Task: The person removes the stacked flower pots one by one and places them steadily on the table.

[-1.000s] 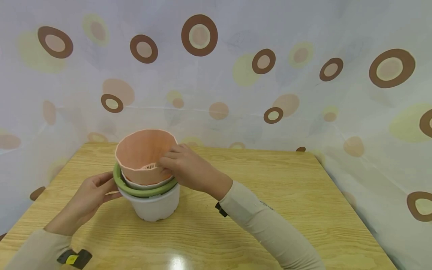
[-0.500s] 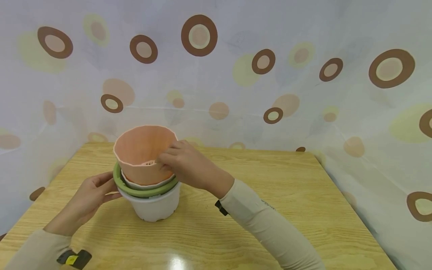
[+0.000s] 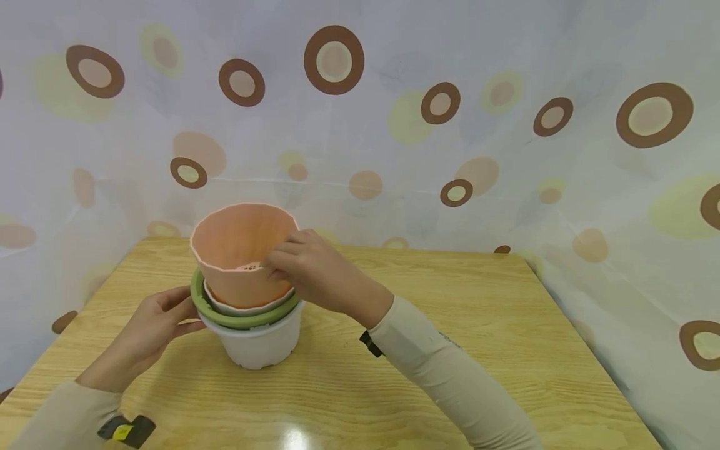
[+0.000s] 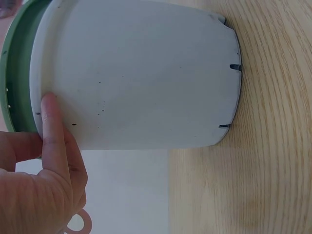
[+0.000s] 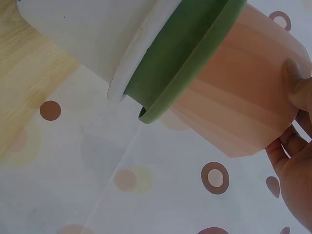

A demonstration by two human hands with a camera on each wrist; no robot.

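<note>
From where I stand, the right hand (image 3: 320,269), fingers bent, pinches the rim of the peach pot (image 3: 239,284), which stands proud of the green pot (image 3: 233,322), while the left hand (image 3: 160,322), only part closed, holds the lip of the white pot (image 3: 259,347) below. The peach pot looks like thin, smooth plastic, light and slightly springy, so the rim under the right hand seems the surest hold. Its mouth faces up beside those fingers, its axis running near upright down into the stack.
</note>
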